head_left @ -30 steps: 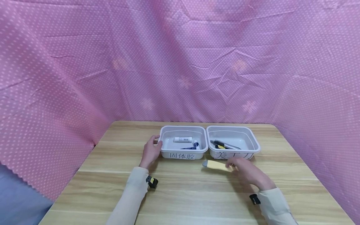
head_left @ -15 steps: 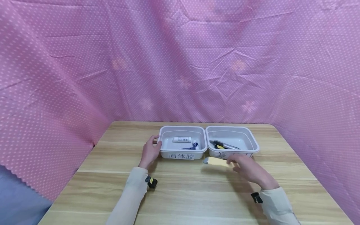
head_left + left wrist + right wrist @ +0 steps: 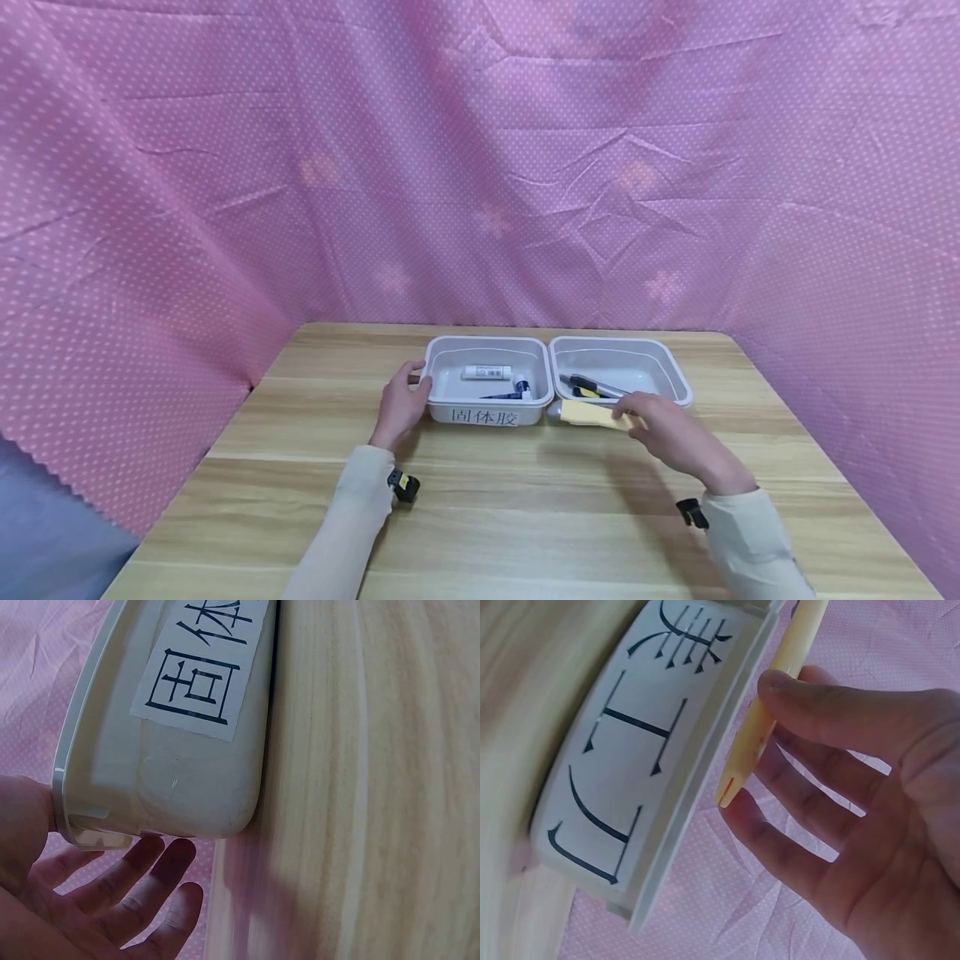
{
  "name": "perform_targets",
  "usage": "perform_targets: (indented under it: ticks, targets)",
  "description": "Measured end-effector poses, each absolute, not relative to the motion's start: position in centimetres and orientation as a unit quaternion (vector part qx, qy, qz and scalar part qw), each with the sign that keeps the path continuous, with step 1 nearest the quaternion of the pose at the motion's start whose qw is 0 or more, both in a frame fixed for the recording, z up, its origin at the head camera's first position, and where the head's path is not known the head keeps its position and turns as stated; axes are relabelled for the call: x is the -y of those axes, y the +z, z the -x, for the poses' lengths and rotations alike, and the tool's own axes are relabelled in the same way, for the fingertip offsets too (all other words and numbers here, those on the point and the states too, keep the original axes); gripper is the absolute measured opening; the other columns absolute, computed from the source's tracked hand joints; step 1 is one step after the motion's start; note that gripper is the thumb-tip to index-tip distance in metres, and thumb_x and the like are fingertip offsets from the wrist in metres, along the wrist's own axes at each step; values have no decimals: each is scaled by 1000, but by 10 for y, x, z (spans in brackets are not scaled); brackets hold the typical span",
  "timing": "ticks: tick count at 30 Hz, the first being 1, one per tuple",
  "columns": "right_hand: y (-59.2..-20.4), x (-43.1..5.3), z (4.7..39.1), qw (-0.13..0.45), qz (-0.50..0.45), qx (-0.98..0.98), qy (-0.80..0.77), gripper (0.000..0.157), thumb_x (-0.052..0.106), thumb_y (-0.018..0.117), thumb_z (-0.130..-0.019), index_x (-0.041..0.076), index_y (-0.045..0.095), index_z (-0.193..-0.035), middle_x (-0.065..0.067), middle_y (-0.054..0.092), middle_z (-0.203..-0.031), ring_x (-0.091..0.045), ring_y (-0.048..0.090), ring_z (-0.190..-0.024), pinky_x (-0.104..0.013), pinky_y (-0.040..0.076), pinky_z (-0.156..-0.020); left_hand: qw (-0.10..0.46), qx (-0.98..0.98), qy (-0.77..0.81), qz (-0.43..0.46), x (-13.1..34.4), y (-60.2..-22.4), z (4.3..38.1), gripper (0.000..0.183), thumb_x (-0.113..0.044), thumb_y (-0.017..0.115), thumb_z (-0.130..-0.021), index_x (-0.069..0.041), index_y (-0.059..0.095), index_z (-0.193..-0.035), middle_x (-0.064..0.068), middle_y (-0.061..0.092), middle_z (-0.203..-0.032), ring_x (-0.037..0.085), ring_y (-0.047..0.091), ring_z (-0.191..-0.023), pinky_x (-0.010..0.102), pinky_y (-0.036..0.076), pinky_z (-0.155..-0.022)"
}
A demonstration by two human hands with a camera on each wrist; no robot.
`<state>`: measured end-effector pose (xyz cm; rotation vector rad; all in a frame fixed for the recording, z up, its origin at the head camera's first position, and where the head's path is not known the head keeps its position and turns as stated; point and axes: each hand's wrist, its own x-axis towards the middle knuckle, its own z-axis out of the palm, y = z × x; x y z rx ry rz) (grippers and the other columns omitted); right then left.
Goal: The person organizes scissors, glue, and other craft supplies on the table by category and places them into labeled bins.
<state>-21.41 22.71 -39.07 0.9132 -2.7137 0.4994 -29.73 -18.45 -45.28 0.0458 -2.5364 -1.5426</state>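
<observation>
In the head view, my right hand (image 3: 678, 437) holds a pale yellow utility knife (image 3: 591, 414) over the front edge of the right white bin (image 3: 622, 340). Thumb and fingers pinch the knife's handle (image 3: 751, 742) in the right wrist view; its grey end points left. Inside that bin lie a grey-and-black utility knife (image 3: 600, 386) and a partly hidden yellow-and-black item. At the left bin (image 3: 487, 406), my left hand (image 3: 400, 406) touches the left end, its fingers loosely spread beside the wall. A white glue stick (image 3: 487, 372) and a blue-and-white tube (image 3: 522, 387) lie in it.
Both bins stand side by side on a wooden table (image 3: 480, 517), with printed paper labels (image 3: 199, 686) on their fronts. A pink dotted cloth (image 3: 480, 167) hangs behind and along the sides. A small black device (image 3: 405, 485) sits at the left wrist.
My right hand has lifted the yellow utility knife up and away from me, from in front of the right bin to its front rim. My left hand stays at the left bin.
</observation>
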Motion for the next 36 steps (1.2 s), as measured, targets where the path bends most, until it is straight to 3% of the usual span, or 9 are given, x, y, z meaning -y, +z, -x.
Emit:
perform_targets:
  ticks: [12, 26, 36]
  targets:
    - [-378, -236, 224, 116, -289, 935, 167, 31, -12, 76, -79, 8, 70, -103, -3, 70, -96, -20, 64, -90, -44, 57, -80, 80, 850, -521, -14, 186, -452, 298, 44, -20, 56, -103, -8, 52, -145, 27, 61, -133, 40, 65, -115, 47, 60, -90]
    - [-377, -236, 235, 120, -255, 941, 185, 30, -11, 75, -80, 4, 71, -105, -13, 73, -105, -34, 68, -99, -54, 57, -86, 83, 849, -521, -18, 184, -452, 299, 43, -21, 57, -103, -8, 53, -145, 27, 61, -134, 40, 64, -117, 49, 58, -94]
    - [-378, -244, 247, 117, -229, 952, 169, 29, -11, 73, -82, 3, 71, -107, -17, 73, -109, -37, 70, -96, -56, 58, -83, 82, 851, -518, -20, 184, -452, 298, 44, -21, 56, -103, -8, 53, -144, 27, 60, -134, 40, 64, -117, 50, 57, -95]
